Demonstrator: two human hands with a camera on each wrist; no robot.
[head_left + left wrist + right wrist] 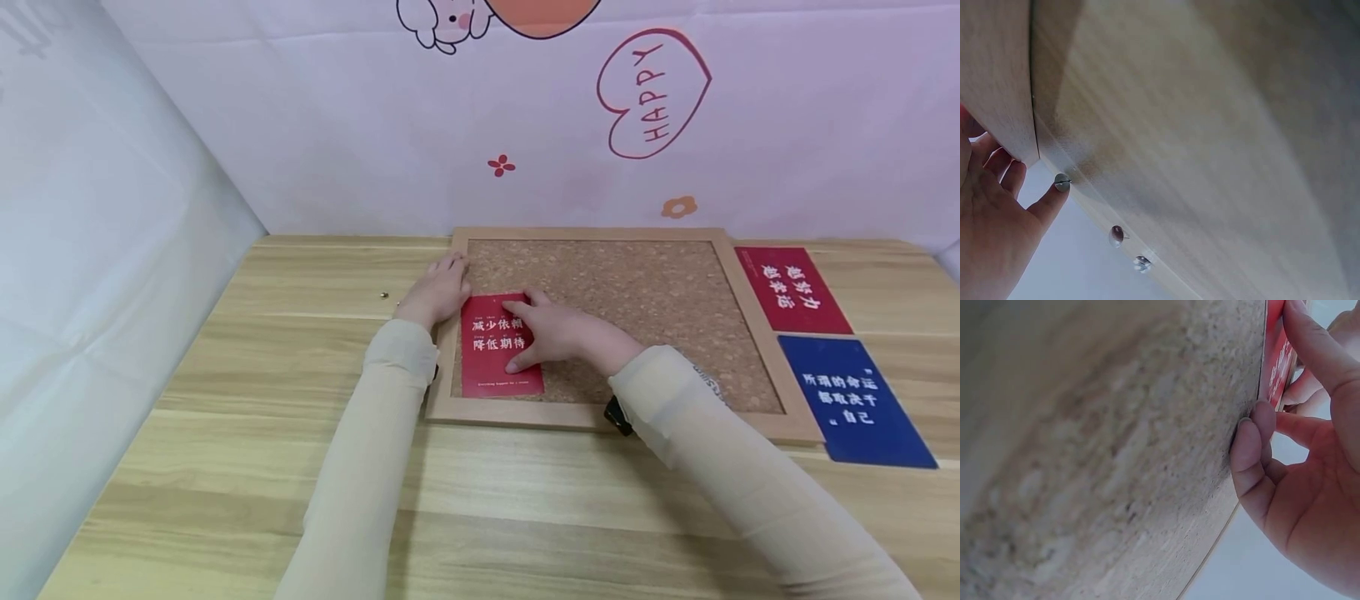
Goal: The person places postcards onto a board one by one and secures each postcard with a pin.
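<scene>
A red card (491, 371) with white writing lies on the left part of a framed corkboard (622, 275). My right hand (566, 333) rests on the card's right side, thumb and index finger spread apart on it. In the right wrist view, some curled fingertips (1249, 440) touch the cork beside the card's edge. My left hand (435, 292) rests on the board's left wooden frame, beside the card's upper left corner. In the left wrist view a thumbtack (1062, 182) appears at the thumb's tip; whether the thumb touches it, I cannot tell.
Two more thumbtacks, one silvery (1116, 235) and one clear-looking (1142, 264), lie on the table left of the board. Another red card (795, 292) and a blue card (858, 404) lie along its right side. A printed cloth (337, 125) hangs behind the table.
</scene>
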